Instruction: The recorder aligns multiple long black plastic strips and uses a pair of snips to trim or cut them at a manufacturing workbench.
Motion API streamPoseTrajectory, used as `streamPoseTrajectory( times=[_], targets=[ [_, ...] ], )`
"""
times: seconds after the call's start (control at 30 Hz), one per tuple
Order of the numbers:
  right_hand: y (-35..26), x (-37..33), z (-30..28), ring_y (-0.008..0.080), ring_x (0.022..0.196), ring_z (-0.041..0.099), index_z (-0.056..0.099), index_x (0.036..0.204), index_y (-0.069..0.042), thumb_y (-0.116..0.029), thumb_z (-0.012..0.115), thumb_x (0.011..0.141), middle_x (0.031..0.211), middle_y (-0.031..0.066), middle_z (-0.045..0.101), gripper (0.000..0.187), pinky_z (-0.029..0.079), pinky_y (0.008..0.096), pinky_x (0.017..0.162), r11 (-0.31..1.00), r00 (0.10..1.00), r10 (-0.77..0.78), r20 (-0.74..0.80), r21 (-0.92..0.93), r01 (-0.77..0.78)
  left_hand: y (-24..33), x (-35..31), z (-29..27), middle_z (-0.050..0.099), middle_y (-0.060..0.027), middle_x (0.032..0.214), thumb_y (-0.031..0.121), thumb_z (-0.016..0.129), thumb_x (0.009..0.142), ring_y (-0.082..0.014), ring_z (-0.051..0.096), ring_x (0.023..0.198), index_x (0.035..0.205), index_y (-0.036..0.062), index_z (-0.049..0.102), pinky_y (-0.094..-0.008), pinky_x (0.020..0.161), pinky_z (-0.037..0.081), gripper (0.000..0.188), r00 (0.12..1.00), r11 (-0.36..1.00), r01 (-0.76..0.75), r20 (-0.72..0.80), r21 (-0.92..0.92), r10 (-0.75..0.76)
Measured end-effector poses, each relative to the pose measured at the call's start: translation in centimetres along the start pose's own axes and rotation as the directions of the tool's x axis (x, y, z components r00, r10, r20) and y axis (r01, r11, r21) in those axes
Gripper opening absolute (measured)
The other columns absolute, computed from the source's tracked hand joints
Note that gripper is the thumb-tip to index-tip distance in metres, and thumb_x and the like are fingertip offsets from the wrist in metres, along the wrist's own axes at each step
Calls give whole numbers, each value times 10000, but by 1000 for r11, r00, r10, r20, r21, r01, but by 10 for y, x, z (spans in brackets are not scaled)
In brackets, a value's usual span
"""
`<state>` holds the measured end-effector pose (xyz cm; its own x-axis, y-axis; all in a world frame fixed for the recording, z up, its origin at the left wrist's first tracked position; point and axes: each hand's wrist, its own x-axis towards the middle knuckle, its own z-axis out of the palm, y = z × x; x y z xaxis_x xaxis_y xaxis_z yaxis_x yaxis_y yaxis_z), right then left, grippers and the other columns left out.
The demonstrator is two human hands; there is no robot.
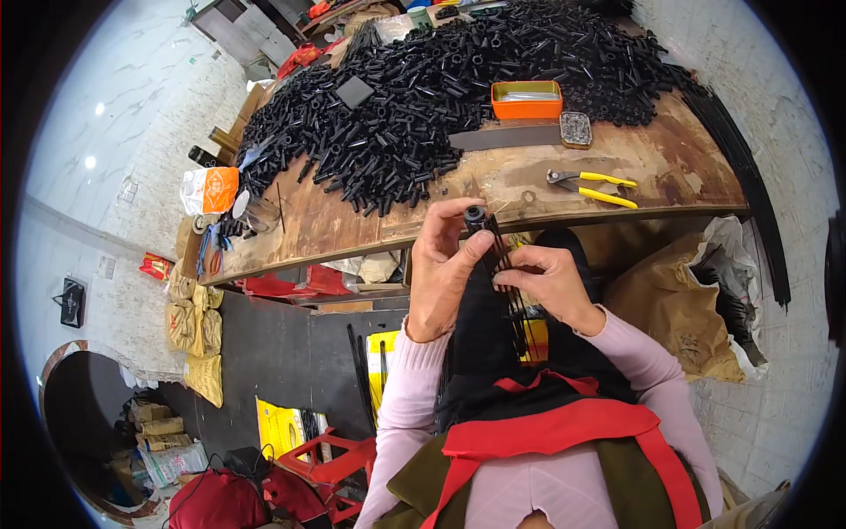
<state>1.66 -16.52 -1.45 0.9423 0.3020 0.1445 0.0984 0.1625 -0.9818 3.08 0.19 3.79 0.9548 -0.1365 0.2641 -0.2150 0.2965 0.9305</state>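
Observation:
Above my lap and just off the table's near edge, my left hand [448,269] grips a short black tubular piece [476,214] between thumb and fingers. Its round end with a hole faces up. Thin black rods [516,326] hang below and beside it toward my lap. My right hand [557,286] is closed on these rods, thumb and forefinger pinched together near their upper part. Whether the rods are joined to the tubular piece is hidden by my fingers.
A large heap of black tubular pieces [397,115] covers much of the wooden table [696,167]. Yellow-handled pincers [599,188], an orange box [527,104] and a small tin [575,130] lie at right. Long black rods [749,176] overhang the right edge; a red stool [330,463] stands lower left.

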Motion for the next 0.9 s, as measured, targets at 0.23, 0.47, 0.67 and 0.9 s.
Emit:
streamPoseTrajectory(
  times=[0.23,0.47,0.67,0.9],
  targets=[
    [4,9,3,63,691,623,717,898,50,-42,738,829,761,42,698,117,496,221,632,998,998,-24,-55,-67,20,5,-6,20,643,-86,1086,68,558,986,-130,605,958,1300,-27,539,-267,872,496,329,991,987,-29,-124,160,49],
    [4,14,6,71,671,645,723,932,30,-85,772,800,756,97,719,182,513,250,611,966,986,-127,-106,-240,99,-1,-6,34,649,-54,1001,90,538,1000,-110,621,912,1333,-23,521,-238,804,498,352,963,954,-57,-234,293,130],
    [29,14,7,129,683,676,718,920,8,-114,770,799,782,127,710,180,518,281,617,941,978,-161,-132,-319,112,-25,-7,27,601,-34,969,57,549,990,-89,586,856,1348,-25,488,-232,772,484,372,968,943,-32,-224,332,112],
    [26,17,-54,266,682,604,646,766,-58,-170,727,782,730,67,607,140,486,372,597,338,866,-460,198,-862,377,-46,7,10,562,-50,942,74,487,1017,-109,545,819,1366,-31,428,-245,775,470,369,985,926,-22,-151,378,85]
  ],
)
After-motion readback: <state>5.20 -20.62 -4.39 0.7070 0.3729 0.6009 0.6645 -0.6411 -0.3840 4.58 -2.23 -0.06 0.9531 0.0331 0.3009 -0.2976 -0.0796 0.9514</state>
